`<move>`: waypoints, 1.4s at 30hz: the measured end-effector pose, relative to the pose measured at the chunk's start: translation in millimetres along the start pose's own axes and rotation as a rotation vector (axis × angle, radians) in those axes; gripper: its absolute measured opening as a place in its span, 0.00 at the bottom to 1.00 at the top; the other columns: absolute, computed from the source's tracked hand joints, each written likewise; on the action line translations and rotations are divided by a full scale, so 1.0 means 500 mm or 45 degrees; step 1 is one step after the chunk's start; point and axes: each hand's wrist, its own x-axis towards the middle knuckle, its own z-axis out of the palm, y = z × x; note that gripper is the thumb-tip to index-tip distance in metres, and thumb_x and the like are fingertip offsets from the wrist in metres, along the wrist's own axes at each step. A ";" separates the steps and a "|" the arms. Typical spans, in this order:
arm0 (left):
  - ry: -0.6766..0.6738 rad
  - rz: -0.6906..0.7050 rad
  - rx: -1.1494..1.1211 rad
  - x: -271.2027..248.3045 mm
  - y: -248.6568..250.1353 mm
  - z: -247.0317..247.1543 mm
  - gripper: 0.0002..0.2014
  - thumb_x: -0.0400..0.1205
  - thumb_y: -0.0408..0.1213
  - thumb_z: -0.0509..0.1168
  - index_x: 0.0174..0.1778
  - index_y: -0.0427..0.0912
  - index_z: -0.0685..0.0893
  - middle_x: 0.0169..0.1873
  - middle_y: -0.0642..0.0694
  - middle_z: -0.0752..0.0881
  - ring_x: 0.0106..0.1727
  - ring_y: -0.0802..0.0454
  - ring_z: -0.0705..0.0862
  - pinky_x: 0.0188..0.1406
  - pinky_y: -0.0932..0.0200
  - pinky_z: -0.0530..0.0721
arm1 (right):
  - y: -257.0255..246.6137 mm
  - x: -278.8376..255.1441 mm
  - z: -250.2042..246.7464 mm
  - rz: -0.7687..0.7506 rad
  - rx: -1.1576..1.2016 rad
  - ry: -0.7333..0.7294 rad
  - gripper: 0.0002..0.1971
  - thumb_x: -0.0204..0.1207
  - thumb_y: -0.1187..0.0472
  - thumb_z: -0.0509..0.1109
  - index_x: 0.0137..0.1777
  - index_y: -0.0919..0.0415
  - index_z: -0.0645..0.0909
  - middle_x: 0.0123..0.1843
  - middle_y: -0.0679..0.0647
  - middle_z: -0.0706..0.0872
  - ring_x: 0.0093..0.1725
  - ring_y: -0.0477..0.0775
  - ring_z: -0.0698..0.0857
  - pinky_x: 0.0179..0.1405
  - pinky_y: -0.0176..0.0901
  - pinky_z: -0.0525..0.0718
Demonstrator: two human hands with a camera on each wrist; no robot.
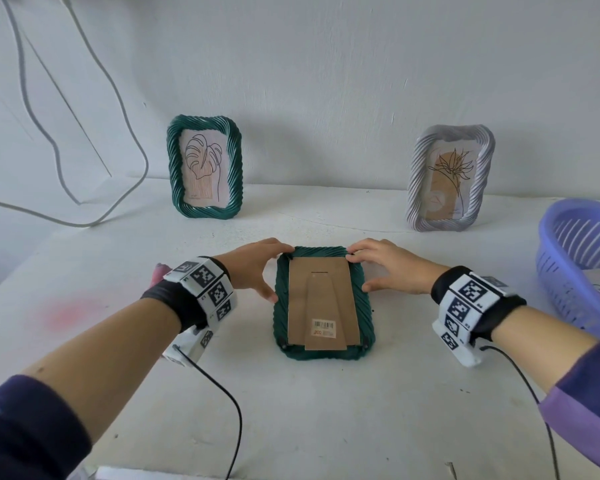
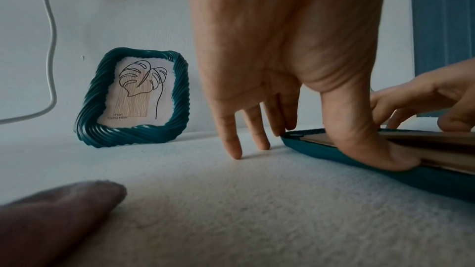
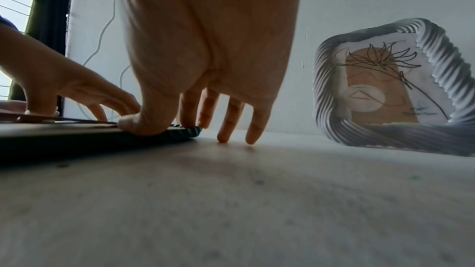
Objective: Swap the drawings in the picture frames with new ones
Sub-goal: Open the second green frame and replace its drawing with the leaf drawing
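Lying face-down mid-table: dark green twisted-rope frame (image 1: 323, 303), cardboard backing (image 1: 321, 296) with fold-out stand up, barcode sticker (image 1: 324, 328) near the backing's near edge. This frame is the landmark.

Left hand (image 1: 253, 268) at the frame's far-left corner: fingers spread, thumb (image 2: 370, 149) pressed flat on the frame's left edge beside the backing, inner fingertips on the far corner, outer two fingertips down on the table (image 1: 326, 410) just left of the frame. No curl around anything.

Right hand (image 1: 392, 268) mirrors it at the far-right corner: fingers spread, thumb (image 3: 144, 125) on the right edge, two fingertips on the corner, two on the table just right of the frame.

Right of the frame, at the table's edge: purple slotted basket (image 1: 575, 261), paper sheet inside, drawing not readable.

Behind the frame, upright by the wall: green frame (image 1: 205, 166) with monstera-leaf line drawing (image 1: 204, 166) to the far left, white rope frame (image 1: 451, 178) with flower drawing (image 1: 447, 181) to the far right. White cables (image 1: 84, 133) hang on the wall further left.
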 end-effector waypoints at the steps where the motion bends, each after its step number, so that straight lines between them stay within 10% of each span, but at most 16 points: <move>1: 0.001 0.001 0.006 0.001 -0.001 0.000 0.45 0.67 0.38 0.78 0.78 0.44 0.60 0.71 0.47 0.69 0.71 0.51 0.69 0.70 0.58 0.64 | 0.002 0.000 0.002 -0.002 -0.008 0.006 0.29 0.72 0.55 0.73 0.73 0.58 0.71 0.78 0.49 0.66 0.75 0.54 0.64 0.73 0.38 0.59; 42: 0.031 0.065 0.300 0.014 0.001 -0.005 0.33 0.68 0.46 0.76 0.67 0.39 0.76 0.72 0.46 0.71 0.71 0.48 0.70 0.72 0.56 0.67 | 0.005 -0.005 0.005 0.037 0.059 0.051 0.30 0.71 0.55 0.74 0.73 0.59 0.72 0.79 0.47 0.67 0.77 0.51 0.64 0.71 0.35 0.59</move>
